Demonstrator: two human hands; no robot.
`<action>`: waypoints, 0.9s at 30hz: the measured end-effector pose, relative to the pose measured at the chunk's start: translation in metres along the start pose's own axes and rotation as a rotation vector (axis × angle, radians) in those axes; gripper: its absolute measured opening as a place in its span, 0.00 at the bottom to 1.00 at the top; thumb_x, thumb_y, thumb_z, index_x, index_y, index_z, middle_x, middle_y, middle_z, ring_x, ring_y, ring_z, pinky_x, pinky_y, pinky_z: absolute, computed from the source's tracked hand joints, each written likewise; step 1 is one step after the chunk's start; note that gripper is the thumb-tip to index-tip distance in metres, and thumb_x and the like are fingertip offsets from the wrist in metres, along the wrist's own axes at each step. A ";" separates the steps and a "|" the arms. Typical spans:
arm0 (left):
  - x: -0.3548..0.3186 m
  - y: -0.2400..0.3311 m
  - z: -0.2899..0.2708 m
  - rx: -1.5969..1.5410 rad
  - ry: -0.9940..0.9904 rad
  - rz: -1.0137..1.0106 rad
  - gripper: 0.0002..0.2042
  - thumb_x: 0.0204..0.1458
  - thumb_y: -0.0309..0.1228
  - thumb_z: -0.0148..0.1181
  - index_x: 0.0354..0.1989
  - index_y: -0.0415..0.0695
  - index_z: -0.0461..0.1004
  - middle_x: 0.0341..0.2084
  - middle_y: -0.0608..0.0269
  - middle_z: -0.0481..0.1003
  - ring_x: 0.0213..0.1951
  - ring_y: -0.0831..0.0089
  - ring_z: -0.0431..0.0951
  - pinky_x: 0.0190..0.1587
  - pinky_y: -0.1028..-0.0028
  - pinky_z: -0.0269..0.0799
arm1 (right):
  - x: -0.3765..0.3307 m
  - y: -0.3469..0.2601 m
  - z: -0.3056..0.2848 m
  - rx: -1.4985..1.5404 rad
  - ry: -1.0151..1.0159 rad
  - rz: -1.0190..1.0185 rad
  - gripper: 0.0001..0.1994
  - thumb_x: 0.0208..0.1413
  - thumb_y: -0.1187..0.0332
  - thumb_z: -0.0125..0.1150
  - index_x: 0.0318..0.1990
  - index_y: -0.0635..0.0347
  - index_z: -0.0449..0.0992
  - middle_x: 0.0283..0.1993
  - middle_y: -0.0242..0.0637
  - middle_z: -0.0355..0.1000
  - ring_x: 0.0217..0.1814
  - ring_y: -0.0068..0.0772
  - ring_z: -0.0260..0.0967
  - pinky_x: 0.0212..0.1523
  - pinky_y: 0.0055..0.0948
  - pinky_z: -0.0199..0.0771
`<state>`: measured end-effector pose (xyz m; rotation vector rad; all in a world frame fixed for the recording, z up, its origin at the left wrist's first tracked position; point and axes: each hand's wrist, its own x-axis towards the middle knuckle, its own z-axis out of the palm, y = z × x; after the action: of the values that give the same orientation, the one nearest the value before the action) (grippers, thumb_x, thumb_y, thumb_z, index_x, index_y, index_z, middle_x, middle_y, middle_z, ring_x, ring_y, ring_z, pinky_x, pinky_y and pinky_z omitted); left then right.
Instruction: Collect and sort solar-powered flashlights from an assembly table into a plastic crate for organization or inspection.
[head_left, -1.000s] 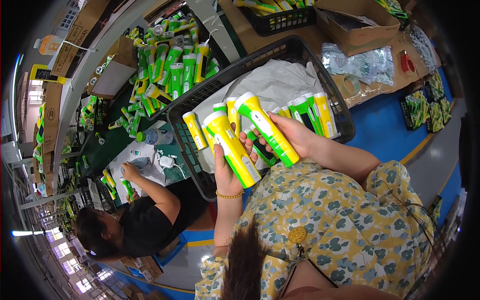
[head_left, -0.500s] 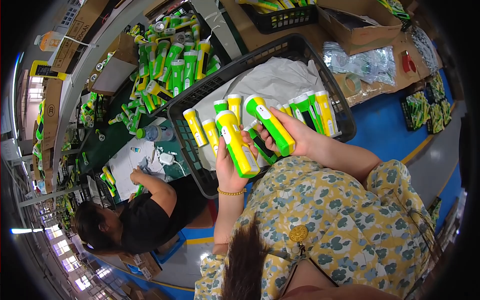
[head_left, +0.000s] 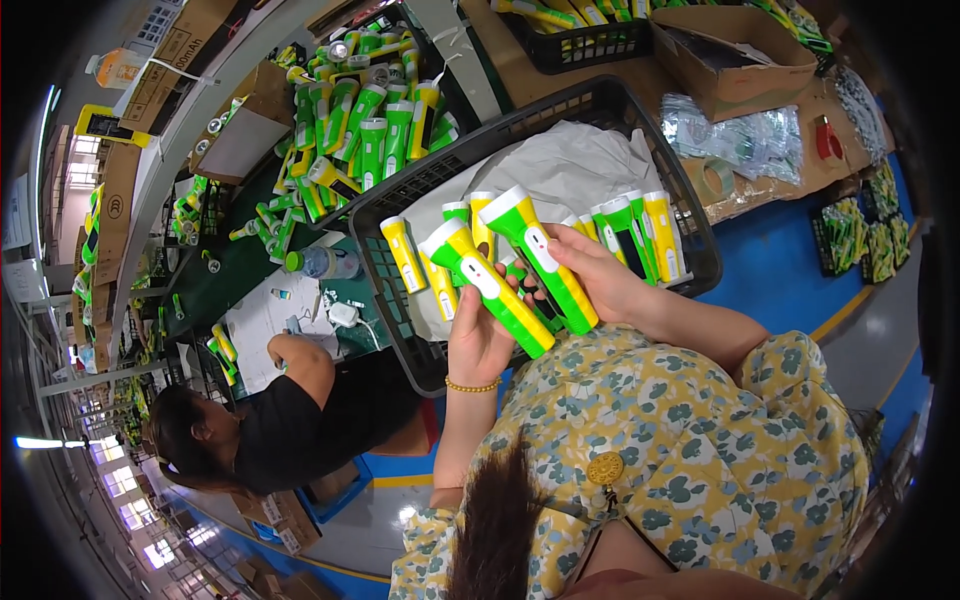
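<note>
My left hand [head_left: 482, 338] is wrapped round a yellow and green flashlight [head_left: 497, 300], its white head tilted up to the left. A second flashlight [head_left: 548, 262], green with a yellow side, is gripped in my right hand [head_left: 597, 268]. Both are held side by side above the near part of a black crate [head_left: 432, 372], switch sides facing up. Inside the crate, on crumpled white lining [head_left: 545, 160], more flashlights lie in two groups: one on the left [head_left: 403, 255] and one on the right [head_left: 660, 237]. My hands partly cover those in the middle.
At the far left, a large heap of flashlights [head_left: 372, 140] fills another crate. A co-worker [head_left: 290, 430] in a black top sits at the green bench on the left. A cardboard box [head_left: 735, 75], clear plastic bags [head_left: 735, 135] and a tape roll [head_left: 716, 176] lie far right.
The flashlight in my left hand has rolled, now showing its switch and more green side. The right one has turned slightly, and both remain held. The co-worker's arm has shifted.
</note>
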<state>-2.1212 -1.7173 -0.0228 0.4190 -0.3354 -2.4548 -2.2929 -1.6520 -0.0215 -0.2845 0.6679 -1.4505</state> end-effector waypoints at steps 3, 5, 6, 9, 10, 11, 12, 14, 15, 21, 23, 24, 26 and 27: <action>-0.001 0.003 0.001 0.240 -0.060 0.008 0.28 0.58 0.43 0.47 0.65 0.49 0.48 0.50 0.63 0.66 0.51 0.71 0.68 0.53 0.61 0.61 | 0.000 0.000 0.001 -0.028 -0.003 0.002 0.19 0.63 0.63 0.42 0.58 0.62 0.55 0.49 0.43 0.67 0.46 0.31 0.69 0.45 0.33 0.73; -0.002 0.005 0.006 0.229 -0.061 0.006 0.28 0.58 0.43 0.47 0.65 0.49 0.48 0.52 0.63 0.65 0.52 0.70 0.67 0.53 0.60 0.61 | 0.000 0.000 -0.001 0.003 -0.024 0.004 0.19 0.63 0.63 0.42 0.58 0.62 0.56 0.50 0.43 0.67 0.46 0.31 0.69 0.45 0.33 0.74; -0.003 0.006 0.009 0.218 -0.059 0.004 0.29 0.58 0.43 0.48 0.65 0.49 0.48 0.54 0.62 0.64 0.52 0.69 0.67 0.54 0.60 0.61 | 0.000 0.000 -0.003 0.038 -0.045 0.009 0.18 0.63 0.64 0.42 0.57 0.62 0.56 0.50 0.43 0.66 0.47 0.32 0.69 0.45 0.33 0.74; -0.004 0.015 0.015 0.246 -0.071 -0.022 0.28 0.57 0.41 0.48 0.64 0.47 0.49 0.57 0.56 0.61 0.57 0.65 0.64 0.56 0.55 0.62 | 0.000 -0.001 -0.007 0.041 0.020 0.006 0.17 0.64 0.63 0.41 0.55 0.62 0.60 0.49 0.42 0.68 0.47 0.31 0.69 0.46 0.31 0.73; -0.005 0.017 0.015 0.359 -0.068 -0.010 0.27 0.58 0.40 0.48 0.64 0.46 0.50 0.57 0.54 0.61 0.58 0.64 0.63 0.56 0.54 0.62 | 0.000 -0.002 -0.008 0.039 0.018 0.008 0.17 0.64 0.63 0.41 0.55 0.62 0.60 0.49 0.42 0.68 0.47 0.31 0.69 0.46 0.31 0.73; -0.006 0.018 0.013 0.397 -0.050 0.022 0.26 0.57 0.34 0.49 0.62 0.42 0.51 0.57 0.52 0.62 0.57 0.61 0.64 0.55 0.55 0.65 | 0.000 -0.002 -0.010 0.036 0.009 0.025 0.16 0.64 0.62 0.40 0.54 0.62 0.62 0.48 0.42 0.69 0.46 0.30 0.70 0.46 0.30 0.73; -0.006 0.017 0.013 0.455 -0.025 0.061 0.26 0.56 0.31 0.50 0.62 0.41 0.51 0.55 0.52 0.63 0.55 0.61 0.66 0.55 0.58 0.66 | 0.000 -0.003 -0.010 0.033 0.002 0.042 0.16 0.64 0.61 0.39 0.52 0.62 0.64 0.47 0.42 0.70 0.46 0.29 0.70 0.46 0.29 0.73; -0.008 0.015 0.021 0.528 0.060 0.130 0.27 0.52 0.23 0.54 0.61 0.37 0.52 0.51 0.54 0.68 0.50 0.66 0.71 0.53 0.68 0.68 | -0.001 -0.004 -0.006 0.018 0.068 0.080 0.18 0.65 0.59 0.36 0.51 0.62 0.66 0.45 0.40 0.71 0.44 0.28 0.70 0.46 0.29 0.72; -0.008 0.013 0.018 0.609 0.100 0.195 0.28 0.51 0.21 0.55 0.61 0.37 0.52 0.51 0.55 0.68 0.50 0.68 0.71 0.52 0.71 0.68 | 0.000 -0.003 -0.007 0.033 0.053 0.101 0.19 0.65 0.58 0.35 0.51 0.62 0.66 0.46 0.40 0.71 0.44 0.27 0.70 0.46 0.29 0.72; -0.011 0.012 0.012 0.771 0.167 0.280 0.33 0.47 0.13 0.55 0.62 0.32 0.48 0.53 0.54 0.66 0.50 0.72 0.71 0.50 0.77 0.69 | -0.003 -0.007 -0.002 0.008 0.047 0.134 0.20 0.65 0.57 0.33 0.53 0.62 0.65 0.48 0.39 0.70 0.44 0.26 0.70 0.45 0.30 0.72; -0.011 0.011 0.015 0.768 0.165 0.277 0.33 0.47 0.13 0.56 0.62 0.32 0.48 0.52 0.54 0.66 0.50 0.72 0.71 0.50 0.77 0.69 | -0.002 -0.006 -0.004 0.020 0.038 0.143 0.21 0.65 0.57 0.33 0.54 0.62 0.65 0.49 0.40 0.70 0.45 0.27 0.70 0.45 0.31 0.72; -0.010 0.011 0.015 0.765 0.167 0.275 0.33 0.47 0.13 0.56 0.62 0.32 0.48 0.52 0.54 0.66 0.50 0.72 0.71 0.50 0.77 0.69 | -0.003 -0.008 -0.002 0.019 0.041 0.146 0.21 0.65 0.57 0.33 0.54 0.62 0.65 0.49 0.40 0.70 0.45 0.27 0.70 0.45 0.31 0.72; -0.008 0.010 0.012 0.755 0.193 0.281 0.32 0.47 0.14 0.56 0.62 0.33 0.49 0.52 0.55 0.66 0.49 0.72 0.71 0.50 0.77 0.69 | -0.001 -0.009 0.003 0.055 0.064 0.168 0.21 0.65 0.55 0.34 0.54 0.61 0.64 0.50 0.40 0.69 0.45 0.28 0.69 0.45 0.32 0.73; -0.005 0.012 0.011 0.749 0.200 0.278 0.32 0.47 0.14 0.56 0.62 0.33 0.49 0.52 0.55 0.66 0.49 0.72 0.71 0.50 0.77 0.69 | 0.002 -0.009 0.002 0.055 0.069 0.175 0.21 0.65 0.55 0.34 0.54 0.61 0.64 0.50 0.40 0.69 0.45 0.28 0.69 0.45 0.32 0.73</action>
<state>-2.1150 -1.7215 -0.0079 0.8518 -1.1480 -1.9251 -2.2985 -1.6558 -0.0154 -0.1301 0.6896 -1.3133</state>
